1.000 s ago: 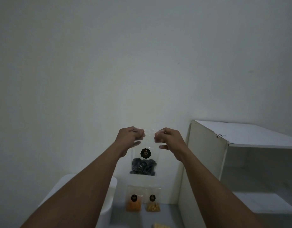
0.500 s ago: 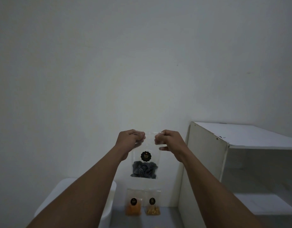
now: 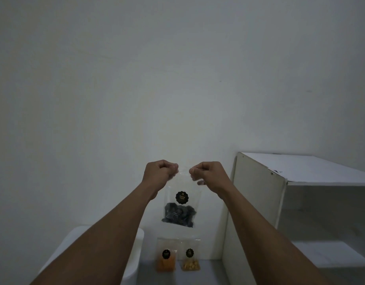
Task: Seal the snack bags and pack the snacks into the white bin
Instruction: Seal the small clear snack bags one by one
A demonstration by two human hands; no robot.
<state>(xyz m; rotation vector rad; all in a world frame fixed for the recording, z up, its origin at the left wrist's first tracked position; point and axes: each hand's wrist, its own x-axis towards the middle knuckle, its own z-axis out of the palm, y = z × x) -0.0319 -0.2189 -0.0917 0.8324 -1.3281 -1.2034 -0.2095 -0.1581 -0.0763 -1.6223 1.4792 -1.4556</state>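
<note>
— What's showing, biggest first?
— The white shelf unit (image 3: 259,202) is standing at right, the white bin (image 3: 136,251) at lower left. I'm holding the clear snack bag (image 3: 180,214) in the air between them, with dark pieces sitting at its bottom. My left hand (image 3: 160,173) and right hand (image 3: 208,174) are each pinching a top corner. The orange bag (image 3: 166,262) and pale bag (image 3: 191,264) are standing at the grey surface's back edge.
— Labels?
— A round black sticker (image 3: 181,197) on each, writing unreadable.

A: Bkgd?
B: Plain white wall (image 3: 136,79) fills most of the view. Dim, flat light. Faint dark mark (image 3: 309,91) upper rt.
A: Furniture?
B: White shelf unit (image 3: 257,202) at rt, against the wall: open front, one shelf board (image 3: 329,256) inside, top slightly scuffed. Grey floor (image 3: 206,272) at btm, just left of it.
</note>
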